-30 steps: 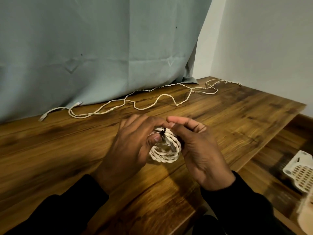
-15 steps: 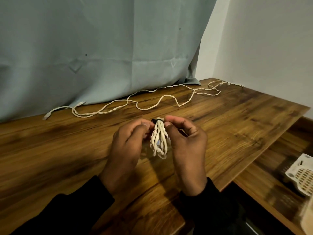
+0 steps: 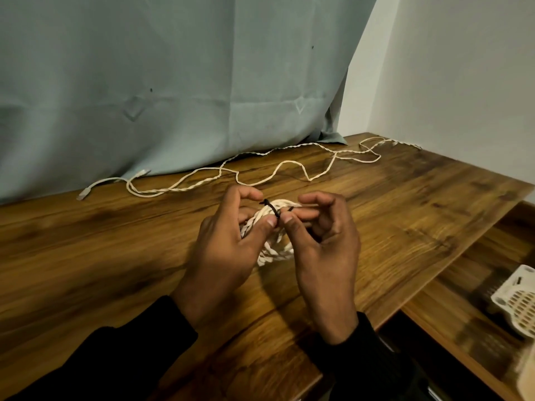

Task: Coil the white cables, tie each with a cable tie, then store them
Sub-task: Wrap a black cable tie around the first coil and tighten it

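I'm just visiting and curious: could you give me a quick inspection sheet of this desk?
Surface: brown wood-grain table.
Job's things: coiled white twisted cable; thin black cable tie round it.
Clutter: nothing seen.
Grippers: left hand and right hand both pinch at the tie.
Cables: long loose white twisted cable along the back.
Surroundings: grey-blue curtain, white wall, white perforated plastic basket lower right.

dim, warm indoor light | soft shadows under hands (image 3: 324, 256) | edges blurred, wide-angle bending
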